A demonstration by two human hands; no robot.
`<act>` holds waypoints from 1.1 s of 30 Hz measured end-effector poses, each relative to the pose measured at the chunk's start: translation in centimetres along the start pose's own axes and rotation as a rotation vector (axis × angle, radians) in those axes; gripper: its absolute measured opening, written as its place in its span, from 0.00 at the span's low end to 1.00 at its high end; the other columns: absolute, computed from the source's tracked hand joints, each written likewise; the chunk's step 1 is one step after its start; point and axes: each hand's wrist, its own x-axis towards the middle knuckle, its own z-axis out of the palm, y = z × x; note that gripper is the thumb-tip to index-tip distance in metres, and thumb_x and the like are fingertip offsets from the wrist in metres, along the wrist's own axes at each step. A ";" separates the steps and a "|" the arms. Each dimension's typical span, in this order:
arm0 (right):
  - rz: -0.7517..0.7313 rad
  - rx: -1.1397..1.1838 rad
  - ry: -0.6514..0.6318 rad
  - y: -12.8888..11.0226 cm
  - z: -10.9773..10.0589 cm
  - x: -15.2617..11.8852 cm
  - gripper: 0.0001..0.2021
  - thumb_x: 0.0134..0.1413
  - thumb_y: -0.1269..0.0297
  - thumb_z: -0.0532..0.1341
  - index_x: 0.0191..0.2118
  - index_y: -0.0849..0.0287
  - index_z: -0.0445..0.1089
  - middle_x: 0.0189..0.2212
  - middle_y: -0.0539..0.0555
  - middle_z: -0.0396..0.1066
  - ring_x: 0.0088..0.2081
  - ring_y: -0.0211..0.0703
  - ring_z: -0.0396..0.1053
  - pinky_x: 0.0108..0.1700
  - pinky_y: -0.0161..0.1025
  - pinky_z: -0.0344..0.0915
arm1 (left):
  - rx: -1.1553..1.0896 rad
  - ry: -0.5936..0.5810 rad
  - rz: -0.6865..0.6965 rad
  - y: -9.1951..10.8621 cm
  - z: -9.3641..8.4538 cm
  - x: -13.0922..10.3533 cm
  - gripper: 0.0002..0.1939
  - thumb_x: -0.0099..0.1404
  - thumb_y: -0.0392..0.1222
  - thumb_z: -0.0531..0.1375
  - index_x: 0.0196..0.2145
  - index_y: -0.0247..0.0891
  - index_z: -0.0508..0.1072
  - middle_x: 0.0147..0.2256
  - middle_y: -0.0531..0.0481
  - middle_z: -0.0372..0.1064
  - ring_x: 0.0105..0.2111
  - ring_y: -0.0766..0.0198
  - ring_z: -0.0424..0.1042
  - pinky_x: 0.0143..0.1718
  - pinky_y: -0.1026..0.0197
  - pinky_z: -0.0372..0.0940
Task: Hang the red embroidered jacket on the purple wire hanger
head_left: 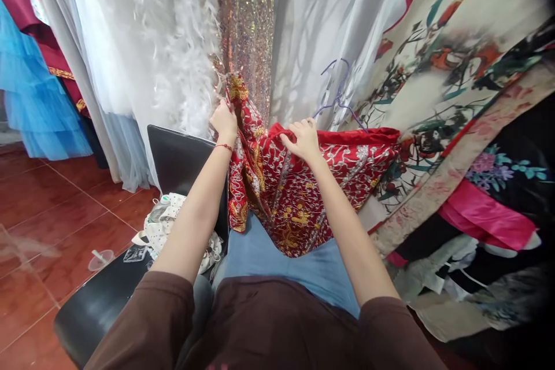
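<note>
My left hand [224, 121] has its fingers closed on an upper edge of the red satin garment with gold and silver embroidery [299, 196], lifting it up against the pink sequinned dress [247, 17]. My right hand [303, 139] is pinched shut on the red top edge beside it. The garment drapes from both grips over my lap in blue jeans, just below a purple wire hanger [338, 98]. I judge I'm spreading it out to find its shape; next I'd need to keep both edges taut and level.
</note>
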 end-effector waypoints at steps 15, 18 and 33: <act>-0.099 0.062 -0.253 0.4 -3.9 0.4 0.17 0.62 0.49 0.52 0.36 0.56 0.70 0.35 0.55 0.73 0.42 0.51 0.64 0.58 0.51 0.50 | -0.141 0.032 -0.241 1.5 1.1 0.5 0.24 0.70 0.38 0.48 0.61 0.34 0.65 0.55 0.27 0.71 0.54 0.41 0.73 0.51 0.43 0.65; -0.112 0.051 -0.261 0.4 -3.4 0.8 0.17 0.62 0.51 0.52 0.38 0.57 0.71 0.37 0.57 0.74 0.43 0.53 0.64 0.57 0.52 0.50 | -0.032 -0.128 0.119 2.2 0.9 0.9 0.23 0.69 0.42 0.54 0.60 0.37 0.67 0.55 0.31 0.72 0.56 0.43 0.72 0.55 0.46 0.64; 0.250 0.133 -0.272 -0.4 -1.9 5.2 0.35 0.71 0.42 0.39 0.39 0.61 0.77 0.38 0.61 0.78 0.46 0.54 0.73 0.58 0.54 0.55 | 0.032 -0.215 0.608 7.7 -0.1 0.9 0.20 0.67 0.54 0.60 0.51 0.39 0.74 0.48 0.40 0.75 0.54 0.47 0.70 0.57 0.51 0.62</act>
